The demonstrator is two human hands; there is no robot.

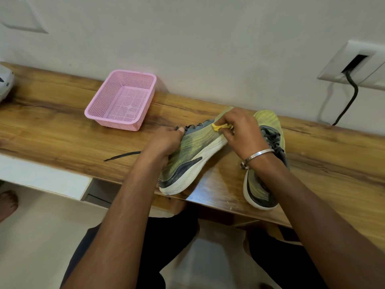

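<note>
Wood-grain counter [52,132] below a pale wall: a person's left hand [166,140] curls round a yellow-green knit running shoe [191,151], tipping it sideways for access, while the right hand [241,132] pinches a small yellow cloth [218,127] against its toe, apparently wiping.

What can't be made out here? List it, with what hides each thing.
All in the head view:
- yellow cloth: mostly bunched inside the right hand; its shape is hidden.
- held shoe: opening covered by the left hand, toe tip by the right hand.
- second shoe: middle hidden by the right wrist.
- white object: cut off by the left edge; unidentifiable.
- loose lace: one end goes behind the left forearm.
</note>
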